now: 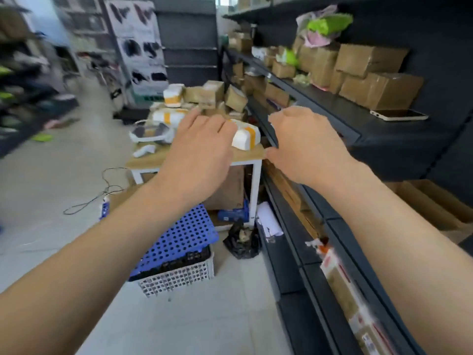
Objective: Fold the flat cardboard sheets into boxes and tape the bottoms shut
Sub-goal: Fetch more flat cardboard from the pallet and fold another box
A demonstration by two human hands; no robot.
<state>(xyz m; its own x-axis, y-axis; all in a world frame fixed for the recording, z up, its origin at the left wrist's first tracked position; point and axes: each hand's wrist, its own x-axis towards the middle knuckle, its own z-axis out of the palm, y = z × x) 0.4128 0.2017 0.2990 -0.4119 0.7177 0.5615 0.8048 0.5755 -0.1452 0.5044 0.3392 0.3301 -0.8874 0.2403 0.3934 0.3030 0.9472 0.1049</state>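
Well, left hand (202, 149) and right hand (307, 147) hover empty, loosely curled; cardboard sheets (286, 190) lie beneath the right, at the shelf (294, 242) edge

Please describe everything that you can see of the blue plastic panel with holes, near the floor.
The blue panel looks like hard plastic, pierced by even rows of round holes. It lies tilted on a white basket, also of lattice, which stands on the pale floor in front of the table. Something dark shows between the two. The left forearm crosses its upper left part in this view; nothing grips it.
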